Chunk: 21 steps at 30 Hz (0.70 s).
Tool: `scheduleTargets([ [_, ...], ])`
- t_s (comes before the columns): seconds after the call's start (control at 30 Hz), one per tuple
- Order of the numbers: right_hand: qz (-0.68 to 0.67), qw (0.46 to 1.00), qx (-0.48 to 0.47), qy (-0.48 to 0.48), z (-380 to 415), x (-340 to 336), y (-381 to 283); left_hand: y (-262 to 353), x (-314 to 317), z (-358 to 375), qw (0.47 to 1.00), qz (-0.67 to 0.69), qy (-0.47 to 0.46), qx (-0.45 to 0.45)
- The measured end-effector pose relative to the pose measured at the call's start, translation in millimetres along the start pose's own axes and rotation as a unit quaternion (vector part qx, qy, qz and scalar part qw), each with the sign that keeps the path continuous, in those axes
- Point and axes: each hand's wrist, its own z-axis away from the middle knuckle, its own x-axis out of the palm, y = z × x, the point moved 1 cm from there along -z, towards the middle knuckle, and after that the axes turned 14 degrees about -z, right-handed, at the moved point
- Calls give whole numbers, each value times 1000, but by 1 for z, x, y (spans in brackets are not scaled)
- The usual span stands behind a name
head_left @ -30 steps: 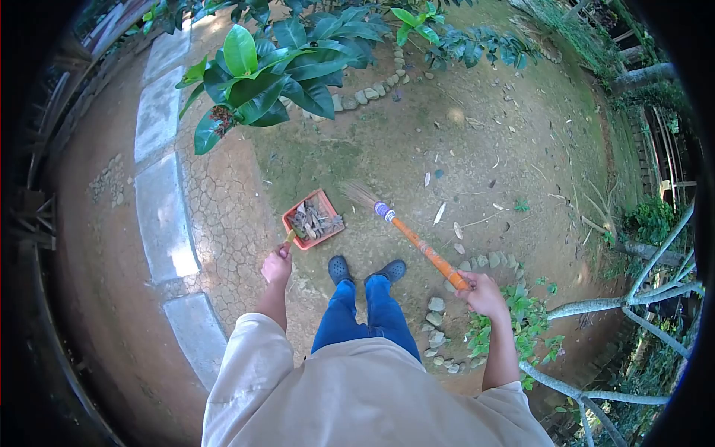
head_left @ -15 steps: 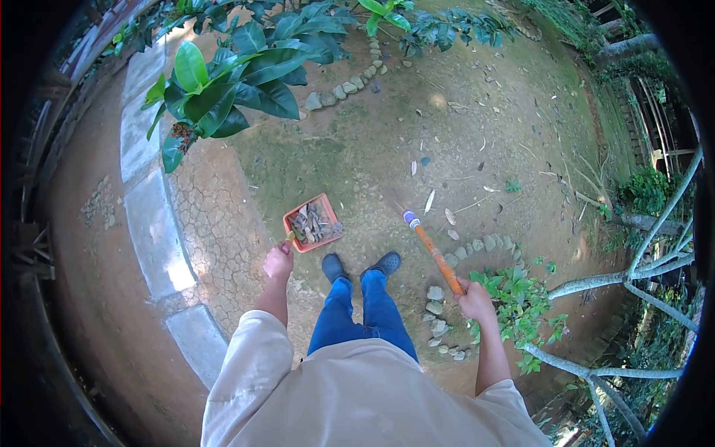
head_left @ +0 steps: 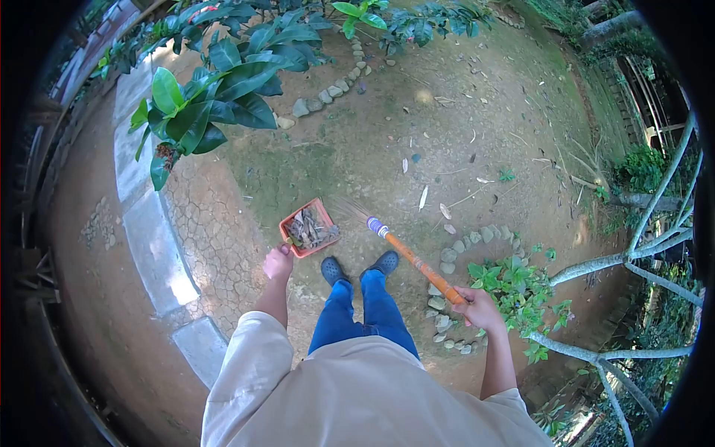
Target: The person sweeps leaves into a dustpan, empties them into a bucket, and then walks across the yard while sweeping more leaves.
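Note:
My left hand (head_left: 278, 262) is closed round the handle of an orange dustpan (head_left: 325, 214), which rests on the ground in front of my feet. Dry leaves (head_left: 309, 228) lie heaped inside it. On the right, my right hand (head_left: 479, 308) grips the orange stick of a broom (head_left: 421, 264). The broom slants up and left, and its thin, blurred bristles (head_left: 351, 209) are close to the dustpan's right side, near the ground. Whether the bristles touch the pan I cannot tell.
A leafy branch (head_left: 208, 97) hangs at the upper left, above concrete slabs (head_left: 153, 242). Stones (head_left: 448, 255) ring a small plant (head_left: 514, 283) at the right, beside pale bare branches (head_left: 588, 281). Scattered leaves (head_left: 424, 197) lie ahead of my dark shoes (head_left: 334, 270).
The broom's bristles have swung left toward the dustpan, and my right hand has shifted slightly right and down. My left hand and the dustpan have hardly moved. The view has shifted a little.

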Motion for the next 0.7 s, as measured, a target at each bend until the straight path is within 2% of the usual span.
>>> scheduleTargets([
  [0.37,12,992,-14,123,10,-33,12,10,-7,1,999,11,17,31],
  [0.7,-66,976,-6,208,11,-78,69,90,-23,5,994,-14,42,104],
])
